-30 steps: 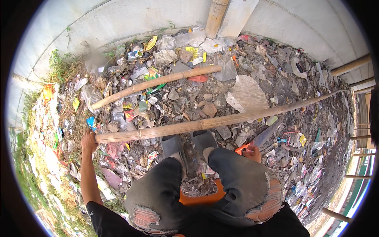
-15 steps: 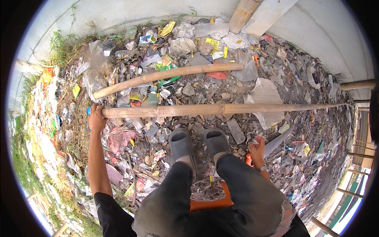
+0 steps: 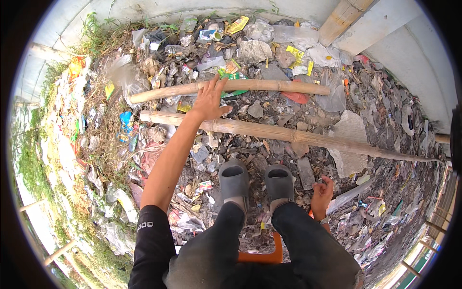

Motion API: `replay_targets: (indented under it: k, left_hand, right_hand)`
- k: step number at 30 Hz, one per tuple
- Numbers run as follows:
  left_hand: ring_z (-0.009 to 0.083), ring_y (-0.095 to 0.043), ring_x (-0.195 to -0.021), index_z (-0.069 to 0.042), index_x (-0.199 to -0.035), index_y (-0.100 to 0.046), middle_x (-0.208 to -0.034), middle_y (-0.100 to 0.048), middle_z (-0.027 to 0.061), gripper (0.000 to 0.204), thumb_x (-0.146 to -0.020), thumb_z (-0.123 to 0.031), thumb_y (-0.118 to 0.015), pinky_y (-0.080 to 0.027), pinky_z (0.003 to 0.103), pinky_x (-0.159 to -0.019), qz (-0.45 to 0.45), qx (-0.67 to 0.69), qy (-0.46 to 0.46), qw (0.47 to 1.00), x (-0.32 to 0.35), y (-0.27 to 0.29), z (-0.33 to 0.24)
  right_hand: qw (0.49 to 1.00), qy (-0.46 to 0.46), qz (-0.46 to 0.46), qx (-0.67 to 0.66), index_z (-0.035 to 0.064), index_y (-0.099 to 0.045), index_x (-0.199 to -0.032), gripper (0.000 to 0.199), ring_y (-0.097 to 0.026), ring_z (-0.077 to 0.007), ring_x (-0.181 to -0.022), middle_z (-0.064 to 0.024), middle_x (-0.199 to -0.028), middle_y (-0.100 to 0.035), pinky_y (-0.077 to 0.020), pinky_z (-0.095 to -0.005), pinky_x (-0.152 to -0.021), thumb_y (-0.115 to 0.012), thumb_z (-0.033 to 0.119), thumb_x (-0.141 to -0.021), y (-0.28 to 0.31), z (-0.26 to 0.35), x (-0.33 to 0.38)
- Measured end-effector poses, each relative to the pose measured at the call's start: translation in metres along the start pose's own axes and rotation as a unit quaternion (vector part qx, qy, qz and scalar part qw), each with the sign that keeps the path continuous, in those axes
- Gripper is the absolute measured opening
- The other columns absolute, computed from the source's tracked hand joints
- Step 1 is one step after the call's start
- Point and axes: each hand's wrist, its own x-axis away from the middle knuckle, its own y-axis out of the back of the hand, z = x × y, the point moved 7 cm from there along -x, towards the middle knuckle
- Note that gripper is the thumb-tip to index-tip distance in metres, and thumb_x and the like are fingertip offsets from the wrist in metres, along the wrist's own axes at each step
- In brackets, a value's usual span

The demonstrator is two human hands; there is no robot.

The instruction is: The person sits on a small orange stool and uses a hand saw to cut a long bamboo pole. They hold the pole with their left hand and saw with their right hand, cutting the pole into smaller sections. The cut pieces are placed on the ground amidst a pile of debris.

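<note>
Palm down, fingers spread wide: the left hand (image 3: pixel 209 102) has its tips over the shorter bamboo pole (image 3: pixel 269 85), contact hard to call. That pole lies across littered ground (image 3: pixel 414 195), just beyond the longer bamboo pole (image 3: pixel 288 135), which passes under the wrist. Both look stiff and probably hollow, so light for their length; the smooth rind could slip, and the longer one should feel tip-heavy from one end. Best hold, I'd judge: around the middle, beside a node. Over on the right, the right hand (image 3: pixel 321 196) curls its fingers loosely by the handsaw (image 3: pixel 349 196); whether it grips anything, I can't tell.
</note>
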Motion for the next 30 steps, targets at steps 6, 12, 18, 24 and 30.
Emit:
replay_targets:
  k: [6, 12, 18, 24, 30]
  left_hand:
    - [0.0386, -0.041, -0.146, -0.016, -0.158, -0.039, -0.158, -0.041, 0.0176, 0.089, -0.082, -0.026, -0.084, -0.037, 0.057, -0.118, 0.043, -0.124, 0.005, 0.991, -0.065, -0.055, -0.004]
    - [0.0340, -0.055, -0.130, -0.012, -0.137, -0.061, -0.133, -0.059, 0.0152, 0.058, -0.080, -0.007, -0.076, -0.046, 0.051, -0.106, -0.043, -0.050, -0.069, 0.995, -0.063, -0.060, -0.031]
    - [0.0352, -0.062, -0.119, -0.013, -0.144, -0.059, -0.125, -0.066, 0.0135, 0.066, -0.079, -0.001, -0.071, -0.047, 0.049, -0.104, -0.044, 0.006, -0.149, 0.988, -0.023, -0.033, -0.074]
    - [0.0341, -0.062, -0.121, -0.018, -0.152, -0.054, -0.132, -0.065, 0.0113, 0.077, -0.079, -0.003, -0.075, -0.047, 0.049, -0.107, -0.005, -0.010, -0.167, 0.986, -0.006, -0.030, -0.048]
    - [0.0399, -0.064, -0.115, -0.014, -0.151, -0.055, -0.128, -0.066, 0.0161, 0.079, -0.076, -0.002, -0.077, -0.050, 0.050, -0.102, -0.015, 0.049, -0.225, 0.973, -0.001, -0.014, -0.085]
  right_hand:
    - [0.998, -0.009, 0.051, -0.025, 0.0019, -0.055, -0.131, 0.038, -0.066, -0.0120, -0.084, -0.0073, -0.099, -0.069, -0.0530, -0.0281, -0.077, -0.067, -0.001, -0.095, -0.028, 0.000, 0.002]
    - [0.989, -0.048, 0.035, -0.135, 0.0004, -0.055, -0.128, 0.037, -0.068, -0.0121, -0.083, -0.0073, -0.100, -0.070, -0.0530, -0.0269, -0.074, -0.066, -0.005, -0.094, -0.049, -0.004, 0.028]
    - [0.998, -0.055, 0.017, 0.006, 0.0002, -0.059, -0.122, 0.033, -0.074, -0.0198, -0.083, -0.0150, -0.110, -0.070, -0.0585, -0.0328, -0.074, -0.068, -0.002, -0.091, -0.003, -0.040, 0.029]
    - [0.954, 0.055, -0.095, 0.278, 0.0029, -0.059, -0.115, 0.040, -0.065, -0.0281, -0.098, -0.0143, -0.111, -0.062, -0.0562, -0.0410, -0.076, -0.075, 0.006, -0.079, 0.050, -0.057, 0.059]
    - [0.963, 0.102, -0.140, 0.207, -0.0004, -0.059, -0.109, 0.031, -0.063, -0.0262, -0.084, -0.0145, -0.106, -0.062, -0.0526, -0.0399, -0.071, -0.069, 0.007, -0.080, 0.063, -0.052, 0.084]
